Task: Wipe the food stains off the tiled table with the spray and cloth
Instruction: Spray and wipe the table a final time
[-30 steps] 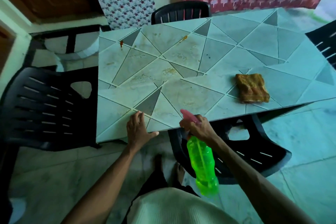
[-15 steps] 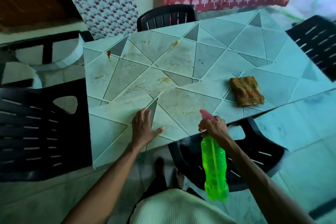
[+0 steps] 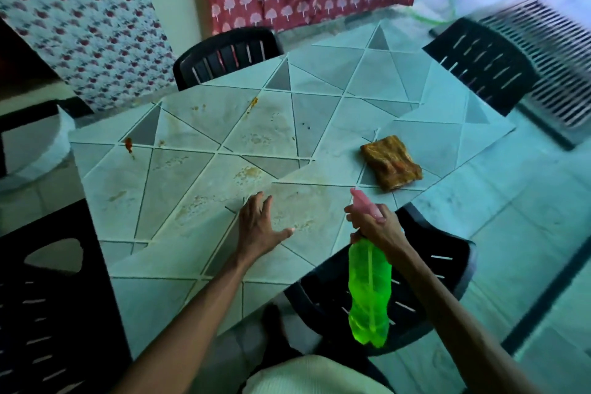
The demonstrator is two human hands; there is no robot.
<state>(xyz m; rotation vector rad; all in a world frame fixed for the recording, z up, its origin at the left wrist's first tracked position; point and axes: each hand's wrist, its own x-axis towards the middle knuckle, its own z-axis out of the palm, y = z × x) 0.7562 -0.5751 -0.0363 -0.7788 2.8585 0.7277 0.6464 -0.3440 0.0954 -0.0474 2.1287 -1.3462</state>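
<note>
Left hand [image 3: 259, 227] lay flat, fingers spread, on stained table [image 3: 204, 189]. Right hand [image 3: 375, 225] gripped spray [image 3: 369, 291] neck, nozzle over table. Cloth [image 3: 390, 162] lay near right edge.

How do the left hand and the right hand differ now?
The left hand lies flat on the tiled table, fingers spread; the right hand grips the neck of the green spray bottle. The left hand rests on the surface; the right hand is in the air at the table's edge. Neither touches the brown cloth.
</note>
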